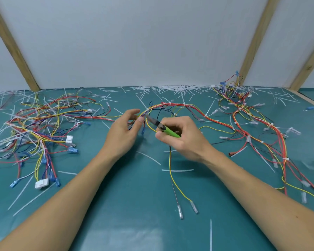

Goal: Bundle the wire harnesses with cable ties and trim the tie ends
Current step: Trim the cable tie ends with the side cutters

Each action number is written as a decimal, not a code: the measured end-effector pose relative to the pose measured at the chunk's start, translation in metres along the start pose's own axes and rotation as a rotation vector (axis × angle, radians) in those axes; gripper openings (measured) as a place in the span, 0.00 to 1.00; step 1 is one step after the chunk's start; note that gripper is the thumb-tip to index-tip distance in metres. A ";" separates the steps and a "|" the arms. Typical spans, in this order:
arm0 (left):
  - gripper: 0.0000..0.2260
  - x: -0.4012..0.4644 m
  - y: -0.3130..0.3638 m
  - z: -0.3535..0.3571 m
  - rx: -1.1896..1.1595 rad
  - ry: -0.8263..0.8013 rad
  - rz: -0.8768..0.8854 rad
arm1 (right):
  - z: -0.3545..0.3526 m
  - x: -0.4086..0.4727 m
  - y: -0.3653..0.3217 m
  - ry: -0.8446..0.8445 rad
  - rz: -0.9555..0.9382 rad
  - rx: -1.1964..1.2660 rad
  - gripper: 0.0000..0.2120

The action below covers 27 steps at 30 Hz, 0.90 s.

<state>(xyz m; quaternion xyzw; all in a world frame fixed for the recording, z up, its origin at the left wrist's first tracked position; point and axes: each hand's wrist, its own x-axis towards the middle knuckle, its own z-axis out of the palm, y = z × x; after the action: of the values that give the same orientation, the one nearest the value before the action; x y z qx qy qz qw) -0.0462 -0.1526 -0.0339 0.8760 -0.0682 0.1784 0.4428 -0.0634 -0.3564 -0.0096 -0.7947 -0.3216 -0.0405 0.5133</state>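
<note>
Trim step: right hand (179,136) grips green-handled cutters (159,126), tips at the harness (170,105) mid-tabletop; left hand (123,129) loosely open beside, probably steadying. Next: snip tie tail flush.

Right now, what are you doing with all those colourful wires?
A person is tidying wires into bundles. The right hand grips green-handled cutters, with the tip at the wire harness in the middle of the green table. The left hand steadies those wires with loose fingers. White tie offcuts lie scattered about, and more harnesses sit on both sides.
</note>
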 end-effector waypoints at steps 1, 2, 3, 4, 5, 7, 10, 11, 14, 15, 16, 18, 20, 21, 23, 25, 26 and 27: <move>0.11 0.000 0.001 0.000 -0.007 0.011 0.005 | 0.001 0.000 0.001 -0.018 0.004 -0.013 0.13; 0.08 0.000 0.001 0.001 -0.012 0.027 0.015 | 0.002 0.000 0.002 -0.029 0.008 -0.028 0.13; 0.06 0.001 0.000 0.002 -0.021 0.039 0.023 | 0.003 0.000 0.003 -0.032 0.011 -0.040 0.13; 0.06 0.001 0.000 0.002 -0.035 0.044 0.024 | 0.004 -0.001 0.004 -0.023 0.013 -0.045 0.13; 0.07 0.000 -0.001 0.003 -0.051 0.048 0.020 | 0.005 -0.001 0.005 0.000 0.013 -0.041 0.15; 0.09 0.000 -0.001 0.001 -0.070 0.084 0.017 | 0.003 0.000 0.004 0.090 0.012 0.002 0.16; 0.14 0.001 0.000 -0.001 -0.118 0.122 0.016 | -0.002 0.005 0.002 0.309 0.014 0.135 0.20; 0.14 0.001 0.001 -0.001 -0.139 0.119 0.013 | -0.004 0.006 0.002 0.398 0.015 0.169 0.23; 0.09 -0.002 0.004 -0.001 -0.165 0.108 0.012 | -0.011 0.010 0.002 0.654 0.008 0.202 0.28; 0.06 -0.003 0.005 -0.001 -0.151 0.108 0.025 | -0.014 0.010 0.001 0.702 -0.001 0.201 0.26; 0.04 -0.004 0.006 -0.002 -0.126 0.114 0.046 | -0.017 0.010 0.000 0.729 -0.015 0.201 0.24; 0.01 -0.005 0.008 -0.001 -0.058 0.128 0.106 | -0.018 0.009 -0.004 0.734 -0.066 0.205 0.21; 0.02 -0.005 0.009 0.000 -0.017 0.127 0.145 | -0.014 0.008 -0.011 0.670 -0.127 0.184 0.16; 0.03 -0.005 0.010 0.001 -0.010 0.126 0.155 | -0.010 0.008 -0.013 0.608 -0.141 0.168 0.15; 0.05 -0.005 0.010 0.003 -0.006 0.126 0.169 | -0.001 0.008 -0.013 0.470 -0.102 0.138 0.13; 0.05 -0.005 0.009 0.003 -0.042 0.092 0.168 | 0.006 0.007 -0.007 0.372 -0.014 0.061 0.09; 0.06 -0.004 0.009 0.003 -0.075 0.064 0.156 | 0.007 0.007 -0.001 0.345 0.031 0.011 0.07; 0.08 -0.004 0.008 0.003 -0.101 0.043 0.142 | 0.007 0.007 0.004 0.335 0.074 -0.033 0.06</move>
<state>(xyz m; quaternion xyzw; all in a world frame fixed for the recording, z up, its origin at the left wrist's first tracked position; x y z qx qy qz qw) -0.0510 -0.1602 -0.0311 0.8414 -0.1293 0.2245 0.4742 -0.0575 -0.3483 -0.0131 -0.7964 -0.2012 -0.1588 0.5477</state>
